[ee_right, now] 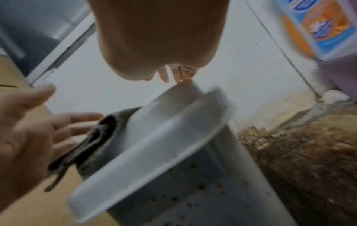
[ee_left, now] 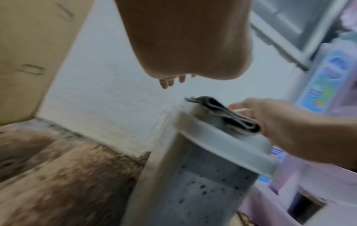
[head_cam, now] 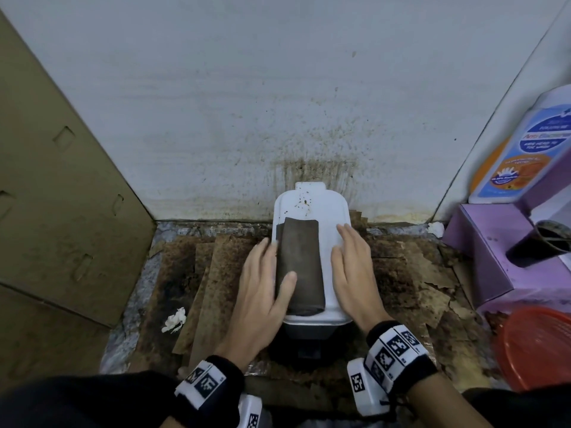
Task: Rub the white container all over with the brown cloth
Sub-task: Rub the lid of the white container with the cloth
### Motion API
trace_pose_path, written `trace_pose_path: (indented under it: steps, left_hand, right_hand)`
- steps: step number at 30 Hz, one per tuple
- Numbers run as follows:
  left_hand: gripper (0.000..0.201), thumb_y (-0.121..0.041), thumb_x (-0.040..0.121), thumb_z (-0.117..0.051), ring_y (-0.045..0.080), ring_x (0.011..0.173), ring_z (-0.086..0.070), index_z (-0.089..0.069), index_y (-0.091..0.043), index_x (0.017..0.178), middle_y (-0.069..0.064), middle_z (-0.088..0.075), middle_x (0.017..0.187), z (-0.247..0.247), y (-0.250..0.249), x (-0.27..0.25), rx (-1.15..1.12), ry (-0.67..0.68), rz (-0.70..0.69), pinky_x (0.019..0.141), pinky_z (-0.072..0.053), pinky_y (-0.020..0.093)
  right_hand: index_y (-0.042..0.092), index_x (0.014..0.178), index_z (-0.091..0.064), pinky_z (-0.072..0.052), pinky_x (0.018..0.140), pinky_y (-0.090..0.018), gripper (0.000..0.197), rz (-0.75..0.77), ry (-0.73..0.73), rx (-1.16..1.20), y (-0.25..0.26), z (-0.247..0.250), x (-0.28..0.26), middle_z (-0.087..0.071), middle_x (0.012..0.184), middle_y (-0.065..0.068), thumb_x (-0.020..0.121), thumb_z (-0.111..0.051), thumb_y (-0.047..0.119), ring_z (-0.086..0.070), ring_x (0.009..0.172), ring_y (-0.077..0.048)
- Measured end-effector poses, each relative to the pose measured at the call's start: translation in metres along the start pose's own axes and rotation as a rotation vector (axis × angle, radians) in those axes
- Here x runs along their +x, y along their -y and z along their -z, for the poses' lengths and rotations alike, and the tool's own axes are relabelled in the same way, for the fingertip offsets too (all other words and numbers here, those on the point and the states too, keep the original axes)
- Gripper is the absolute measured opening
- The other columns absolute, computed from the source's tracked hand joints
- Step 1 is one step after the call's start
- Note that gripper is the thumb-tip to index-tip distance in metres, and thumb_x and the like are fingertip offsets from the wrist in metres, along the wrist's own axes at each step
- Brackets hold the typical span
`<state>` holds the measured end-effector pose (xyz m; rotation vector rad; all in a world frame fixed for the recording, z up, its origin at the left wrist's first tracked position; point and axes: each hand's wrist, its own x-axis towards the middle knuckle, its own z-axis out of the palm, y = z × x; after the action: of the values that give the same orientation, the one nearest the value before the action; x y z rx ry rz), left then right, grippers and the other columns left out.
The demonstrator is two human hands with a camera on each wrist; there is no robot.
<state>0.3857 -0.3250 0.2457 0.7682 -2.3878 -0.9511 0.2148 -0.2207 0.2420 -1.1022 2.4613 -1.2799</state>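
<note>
Stained floor: brown cloth (head_cam: 300, 267) between hands

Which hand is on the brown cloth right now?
The left hand: its thumb lies on the brown cloth. The right hand rests on the bare white container lid beside it.

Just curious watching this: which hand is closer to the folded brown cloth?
Left. The left hand lies along the brown cloth, thumb on top of it. The right hand rests on the white container lid beside the cloth, apart from it.
</note>
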Motion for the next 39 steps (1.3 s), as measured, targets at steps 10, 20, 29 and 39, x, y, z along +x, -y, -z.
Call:
trace_pose_path:
  steps: [10, 20, 29, 39]
  left_hand:
    - [0.075, -0.052, 0.107, -0.016, 0.034, 0.163, -0.002, -0.017, -0.005, 0.166, 0.021, -0.006, 0.174, -0.053, -0.018, 0.032, 0.546, 0.180, -0.060, 0.132, -0.003, 0.048]
    - [0.080, -0.064, 0.103, -0.011, 0.011, 0.156, 0.031, 0.008, -0.019, 0.165, 0.000, 0.024, 0.173, -0.038, -0.012, 0.007, 0.361, 0.181, 0.010, 0.130, 0.007, 0.035]
    - [0.092, -0.073, 0.098, -0.025, -0.001, 0.151, 0.035, 0.012, -0.023, 0.166, -0.012, 0.034, 0.168, -0.024, -0.011, 0.015, 0.162, 0.269, 0.066, 0.121, 0.013, 0.020]
    - [0.062, -0.039, 0.115, -0.029, -0.001, 0.157, 0.016, -0.001, -0.025, 0.168, -0.015, 0.025, 0.171, 0.003, 0.012, 0.071, -0.013, 0.441, 0.062, 0.125, -0.002, 0.012]
  right_hand:
    - [0.024, 0.165, -0.006, -0.003, 0.127, -0.033, 0.059, -0.076, 0.085, -0.117, -0.024, -0.004, -0.007, 0.011, 0.172, -0.004, 0.111, -0.028, 0.033, 0.009, 0.158, -0.014]
    - [0.037, 0.163, -0.004, -0.007, 0.125, -0.036, 0.057, -0.167, 0.128, 0.015, -0.020, -0.003, -0.009, 0.006, 0.173, 0.002, 0.110, -0.025, 0.041, -0.003, 0.158, -0.016]
    - [0.038, 0.163, 0.001, -0.005, 0.118, -0.025, 0.057, -0.166, 0.141, 0.021, -0.017, -0.003, -0.011, 0.003, 0.173, 0.004, 0.111, -0.022, 0.042, -0.002, 0.157, -0.010]
    - [0.038, 0.163, -0.001, -0.004, 0.117, -0.023, 0.057, -0.157, 0.141, 0.009, -0.020, -0.005, -0.009, -0.001, 0.172, 0.008, 0.111, -0.021, 0.043, -0.001, 0.157, -0.007]
